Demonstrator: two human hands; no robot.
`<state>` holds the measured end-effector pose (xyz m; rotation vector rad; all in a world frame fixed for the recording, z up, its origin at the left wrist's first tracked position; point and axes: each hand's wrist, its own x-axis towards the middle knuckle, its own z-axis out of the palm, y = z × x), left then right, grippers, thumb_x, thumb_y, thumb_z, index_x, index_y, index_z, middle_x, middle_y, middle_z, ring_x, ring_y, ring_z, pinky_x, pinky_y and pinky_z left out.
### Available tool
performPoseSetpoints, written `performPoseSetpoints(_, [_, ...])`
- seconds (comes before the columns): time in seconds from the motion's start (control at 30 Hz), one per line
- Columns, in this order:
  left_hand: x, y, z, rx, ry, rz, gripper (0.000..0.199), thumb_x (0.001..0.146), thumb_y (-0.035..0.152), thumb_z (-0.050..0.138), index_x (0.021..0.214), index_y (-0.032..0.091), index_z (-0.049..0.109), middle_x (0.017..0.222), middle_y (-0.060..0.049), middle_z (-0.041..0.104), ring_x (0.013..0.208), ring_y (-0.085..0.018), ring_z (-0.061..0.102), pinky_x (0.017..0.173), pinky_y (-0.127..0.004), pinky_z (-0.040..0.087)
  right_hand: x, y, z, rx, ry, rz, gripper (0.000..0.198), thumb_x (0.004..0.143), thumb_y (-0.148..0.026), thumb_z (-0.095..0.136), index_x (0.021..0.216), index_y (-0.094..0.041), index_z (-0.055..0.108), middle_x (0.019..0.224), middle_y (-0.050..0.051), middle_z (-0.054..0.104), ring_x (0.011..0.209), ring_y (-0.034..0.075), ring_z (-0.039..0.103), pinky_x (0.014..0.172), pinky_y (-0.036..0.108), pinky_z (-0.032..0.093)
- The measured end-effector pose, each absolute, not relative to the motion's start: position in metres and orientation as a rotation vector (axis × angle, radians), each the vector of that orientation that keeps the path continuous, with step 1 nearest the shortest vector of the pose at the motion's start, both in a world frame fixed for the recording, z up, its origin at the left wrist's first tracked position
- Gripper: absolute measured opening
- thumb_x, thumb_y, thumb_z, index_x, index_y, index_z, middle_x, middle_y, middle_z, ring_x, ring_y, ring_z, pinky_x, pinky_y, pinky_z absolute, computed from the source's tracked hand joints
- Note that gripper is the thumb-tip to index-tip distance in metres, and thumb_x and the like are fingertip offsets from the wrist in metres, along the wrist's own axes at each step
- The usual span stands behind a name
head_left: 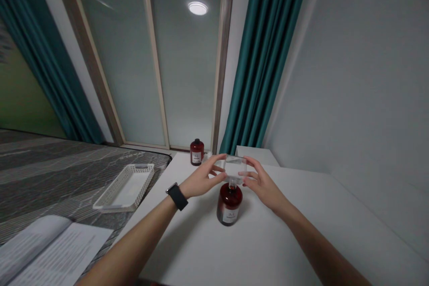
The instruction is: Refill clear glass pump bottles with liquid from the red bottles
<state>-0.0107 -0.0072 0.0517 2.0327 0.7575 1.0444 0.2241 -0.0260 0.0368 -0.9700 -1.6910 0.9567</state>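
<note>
Both my hands are at a clear, box-shaped piece point(235, 167) above a dark red bottle point(229, 205) with a white label. My left hand point(206, 176), with a black watch on its wrist, has its thumb and fingers against the piece's left side. On the opposite side, the fingers of my right hand point(263, 183) grip the right edge. The bottle stands upright on the white table point(288, 241). Its neck lies right under the clear piece; whether the two touch, I cannot tell.
Farther back on the table stands a second dark red bottle point(197, 152), with small clear items point(208, 156) beside it. To the left, on a grey striped surface, are a white basket point(129, 187) and an open book point(56, 250). A green curtain point(264, 53) hangs behind.
</note>
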Motion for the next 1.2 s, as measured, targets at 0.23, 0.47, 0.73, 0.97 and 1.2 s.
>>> performPoseSetpoints(0.23, [-0.013,-0.014,0.032,1.865,0.804,1.059,0.069,0.09,0.037,0.064,0.147,0.028,0.026,0.152,-0.02,0.034,0.121,-0.031,0.059,0.096,-0.053,0.05,0.223,-0.028,0.039,-0.989,-1.513,1.149,0.053,0.082,-0.043,0.067,0.128,-0.033,0.042,0.139,0.012,0.048,0.105,0.025,0.065,0.082,0.045,0.056])
performPoseSetpoints(0.47, [-0.015,-0.034,-0.017,1.873,0.891,0.927,0.092,0.073,0.036,0.081,0.145,0.02,0.026,0.138,-0.021,0.05,0.125,-0.034,0.053,0.103,-0.058,0.041,0.225,-0.028,0.031,-0.966,-1.249,1.32,0.051,0.077,-0.042,0.071,0.12,-0.033,0.046,0.126,0.007,0.053,0.104,0.025,0.064,0.076,0.038,0.054])
performPoseSetpoints(0.73, [0.003,-0.045,-0.026,1.953,0.971,0.963,0.067,0.068,0.021,0.081,0.127,0.019,0.048,0.127,-0.012,0.062,0.116,-0.029,0.058,0.101,-0.045,0.044,0.235,-0.023,0.021,-0.979,-1.011,1.479,0.052,0.076,-0.043,0.075,0.118,-0.033,0.046,0.12,0.004,0.063,0.095,0.022,0.066,0.07,0.032,0.051])
performPoseSetpoints(0.97, [0.01,-0.03,-0.027,1.943,0.986,0.983,0.066,0.069,0.022,0.079,0.126,0.019,0.048,0.126,-0.011,0.063,0.116,-0.03,0.059,0.101,-0.044,0.044,0.242,-0.005,0.03,-0.966,-0.947,1.51,0.05,0.074,-0.041,0.076,0.114,-0.035,0.048,0.107,0.002,0.069,0.088,0.02,0.067,0.07,0.032,0.051])
performPoseSetpoints(1.2, [0.019,-0.007,-0.036,1.924,1.002,1.001,0.068,0.07,0.026,0.08,0.128,0.019,0.046,0.128,-0.013,0.061,0.118,-0.03,0.057,0.103,-0.046,0.042,0.24,0.023,0.037,-1.057,-1.061,1.472,0.049,0.074,-0.045,0.073,0.114,-0.036,0.047,0.113,0.003,0.066,0.089,0.022,0.068,0.07,0.036,0.052])
